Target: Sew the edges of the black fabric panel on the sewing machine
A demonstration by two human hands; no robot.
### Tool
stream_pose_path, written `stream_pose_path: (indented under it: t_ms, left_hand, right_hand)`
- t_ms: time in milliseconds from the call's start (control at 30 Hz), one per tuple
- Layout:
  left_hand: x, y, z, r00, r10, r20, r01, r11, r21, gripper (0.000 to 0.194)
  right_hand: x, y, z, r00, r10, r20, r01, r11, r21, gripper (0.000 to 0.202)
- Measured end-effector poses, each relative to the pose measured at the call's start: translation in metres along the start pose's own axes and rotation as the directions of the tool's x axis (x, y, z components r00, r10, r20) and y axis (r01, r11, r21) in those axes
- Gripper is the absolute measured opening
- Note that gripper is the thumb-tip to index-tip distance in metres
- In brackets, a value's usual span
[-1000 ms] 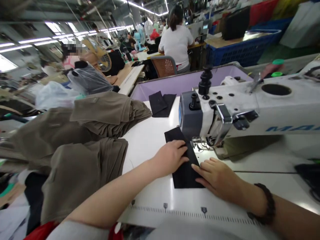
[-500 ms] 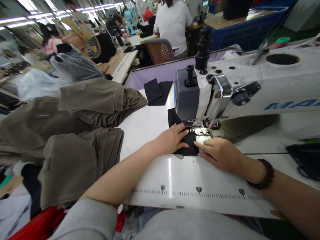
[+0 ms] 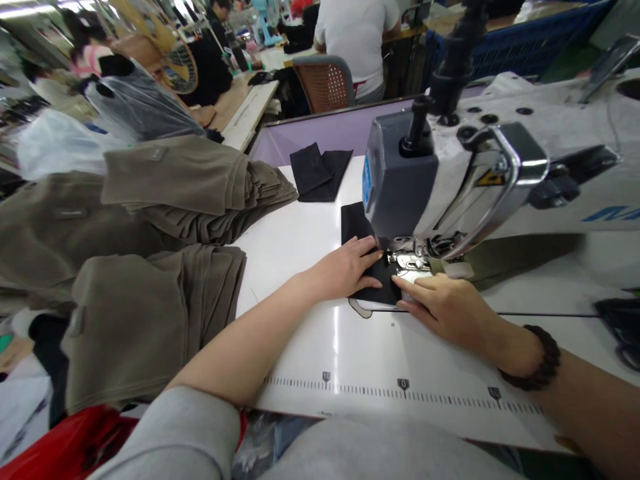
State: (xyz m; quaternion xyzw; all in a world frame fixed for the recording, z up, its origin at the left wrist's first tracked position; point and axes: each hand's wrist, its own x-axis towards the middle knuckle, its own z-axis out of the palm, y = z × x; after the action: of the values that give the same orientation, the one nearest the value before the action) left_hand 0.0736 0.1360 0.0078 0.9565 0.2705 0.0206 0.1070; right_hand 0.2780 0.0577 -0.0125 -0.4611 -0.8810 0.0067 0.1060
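A black fabric piece [image 3: 385, 283] lies flat on the white sewing table [image 3: 290, 247], its right edge by the presser foot of the sewing machine [image 3: 405, 180]. My left hand [image 3: 347, 270] rests on it with the fingers spread, tips close to the foot. At the piece's right edge, my right hand [image 3: 443, 303] touches the cloth with its index finger stretched out and the thumb below; the other fingers are curled. Neither hand grips the cloth. The machine head hides part of the piece's far end.
Stacks of olive-brown fabric [image 3: 135, 320] cover the table's left side. Two black fabric pieces [image 3: 320, 175] lie farther back. An olive strip [image 3: 530, 257] lies beneath the machine arm. Beyond a purple panel [image 3: 320, 133] stands a brown chair [image 3: 327, 83], with a person [image 3: 355, 40] in front of it.
The view has shifted closer to the machine, which looks larger. The black piece has slid slightly away along the foot, with both hands still on it.
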Motion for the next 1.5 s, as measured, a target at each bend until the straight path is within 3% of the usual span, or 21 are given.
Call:
stream_pose_path:
  t_ms: [600, 800, 967, 1500]
  left_hand:
    - [0.004, -0.008, 0.004, 0.997, 0.05, -0.058, -0.049, 0.999, 0.013, 0.049]
    - [-0.011, 0.014, 0.004, 0.973, 0.224, -0.055, -0.218, 0.971, 0.094, 0.025]
    - [-0.024, 0.027, 0.011, 0.944, 0.321, -0.082, -0.303, 0.937, 0.173, 0.029]
    - [-0.003, 0.01, 0.014, 0.98, 0.15, -0.133, -0.148, 0.989, 0.021, 0.029]
  right_hand:
    - [0.001, -0.001, 0.002, 0.999, 0.03, -0.042, -0.031, 0.999, -0.029, 0.033]
    - [-0.003, 0.003, -0.002, 0.991, -0.125, -0.056, 0.128, 0.99, 0.059, 0.029]
    - [-0.005, 0.002, -0.003, 0.982, -0.167, -0.083, 0.172, 0.984, 0.053, 0.032]
    - [0.0, 0.002, 0.003, 0.998, -0.004, -0.061, 0.004, 1.0, -0.006, 0.032]
